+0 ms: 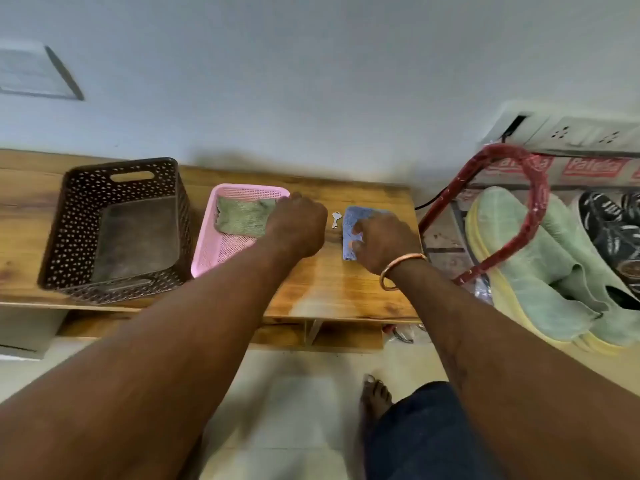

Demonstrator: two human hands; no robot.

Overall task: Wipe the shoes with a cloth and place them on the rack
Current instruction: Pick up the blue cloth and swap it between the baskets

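The wooden counter (329, 282) spans mid-frame. At right, green shoes (519, 265) lie on the red-framed rack (535, 188). At centre, the left hand (296, 225) curls its fingers, grip hidden, at a green cloth (239, 218) in the pink basket (214, 251). The right hand (384, 244) pinches a blue cloth (349, 220) with curled fingers.

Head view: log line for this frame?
left hand: at green cloth, pink basket, grip unclear | right hand: pinches blue cloth | shoes: on rack

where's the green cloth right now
Head view, left of centre: the green cloth lies at the far end of the pink tray on the wooden bench, with the left hand at its right edge.
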